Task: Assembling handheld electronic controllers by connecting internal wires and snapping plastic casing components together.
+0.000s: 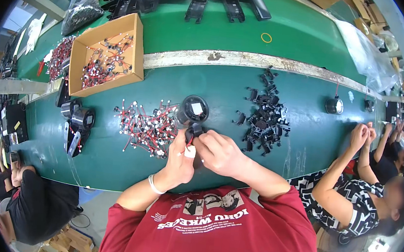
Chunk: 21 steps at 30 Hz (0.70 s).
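Observation:
Close in front of my chest, my left hand (181, 159) is closed around a small black part with red wires (193, 131). My right hand (220, 151) pinches at the same part from the other side, its fingertips partly hidden. A black round housing (195, 108) with a white square label is just beyond my fingers. Whether it is joined to the held part, I cannot tell. To its left is a loose pile of small wired parts (148, 126) with red leads and white connectors. Small black plastic clips (266, 122) lie heaped on the right.
A cardboard box (138, 54) of wired parts stands at the back left. Black cylindrical housings (84, 118) lie at the left, another round unit (334, 105) at the right. A worn pale rail (247, 59) crosses the green table. Co-workers sit on both sides.

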Motion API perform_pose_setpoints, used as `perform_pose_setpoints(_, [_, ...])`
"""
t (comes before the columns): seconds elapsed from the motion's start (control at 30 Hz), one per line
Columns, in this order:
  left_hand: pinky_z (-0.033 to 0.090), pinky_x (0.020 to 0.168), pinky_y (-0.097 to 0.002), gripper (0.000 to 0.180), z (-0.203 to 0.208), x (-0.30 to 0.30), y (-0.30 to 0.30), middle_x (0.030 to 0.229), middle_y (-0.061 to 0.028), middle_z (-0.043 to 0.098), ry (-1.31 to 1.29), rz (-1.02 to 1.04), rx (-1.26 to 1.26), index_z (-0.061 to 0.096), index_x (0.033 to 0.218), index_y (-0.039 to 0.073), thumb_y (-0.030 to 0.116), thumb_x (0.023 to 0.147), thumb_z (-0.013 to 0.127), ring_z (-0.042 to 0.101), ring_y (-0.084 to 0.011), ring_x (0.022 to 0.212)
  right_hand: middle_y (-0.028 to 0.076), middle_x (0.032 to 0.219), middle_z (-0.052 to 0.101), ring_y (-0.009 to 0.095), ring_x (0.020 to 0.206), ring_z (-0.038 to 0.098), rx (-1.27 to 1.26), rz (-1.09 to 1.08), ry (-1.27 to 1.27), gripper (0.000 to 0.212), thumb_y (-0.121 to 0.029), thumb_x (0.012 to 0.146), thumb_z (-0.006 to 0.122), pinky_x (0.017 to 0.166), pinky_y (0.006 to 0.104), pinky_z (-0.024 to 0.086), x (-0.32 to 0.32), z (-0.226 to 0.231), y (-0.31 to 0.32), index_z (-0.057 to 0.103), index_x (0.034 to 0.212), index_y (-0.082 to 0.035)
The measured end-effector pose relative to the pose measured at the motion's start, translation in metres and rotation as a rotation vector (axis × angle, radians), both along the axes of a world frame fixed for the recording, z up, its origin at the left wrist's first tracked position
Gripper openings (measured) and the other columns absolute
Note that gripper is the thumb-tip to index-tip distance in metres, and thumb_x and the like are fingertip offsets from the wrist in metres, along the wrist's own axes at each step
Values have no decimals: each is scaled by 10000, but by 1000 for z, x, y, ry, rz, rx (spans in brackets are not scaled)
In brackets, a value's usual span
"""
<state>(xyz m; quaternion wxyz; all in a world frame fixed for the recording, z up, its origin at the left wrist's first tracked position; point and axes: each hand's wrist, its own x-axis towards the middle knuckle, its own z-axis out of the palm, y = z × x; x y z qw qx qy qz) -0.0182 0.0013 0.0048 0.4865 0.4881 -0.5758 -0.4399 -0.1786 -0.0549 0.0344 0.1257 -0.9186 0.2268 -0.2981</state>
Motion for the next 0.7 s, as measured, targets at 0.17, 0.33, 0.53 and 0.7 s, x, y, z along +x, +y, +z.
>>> perform_pose_setpoints(0.17, [457,629,-297,387,6,-1,-8,845,-100,603,68,7,-192,466,1224,-47,229,952,455,579,-176,707,79,879,537,211,697,575,-70,-54,-138,324,-46,673,687,577,305,512,-1,3,-1,637,980,42])
perform_pose_setpoints(0.33, [489,689,-266,256,15,3,-6,935,-72,625,343,26,191,530,1162,2,172,971,504,597,-133,772,93,865,574,235,652,593,163,13,-275,325,-46,669,737,587,320,527,-6,13,-7,665,980,19])
perform_pose_setpoints(0.53, [547,637,-272,196,21,10,-16,957,-106,692,428,-135,241,540,1135,-10,100,977,504,681,-150,744,80,670,553,158,526,541,714,-407,-59,188,-59,818,675,496,293,425,-44,48,-35,523,717,-12])
perform_pose_setpoints(0.7, [552,629,-263,170,26,14,-19,920,-110,727,271,-184,164,568,1106,-11,32,942,544,700,-144,709,121,688,541,275,585,580,400,-633,241,249,-173,822,712,543,377,465,-55,28,-32,560,718,-6])
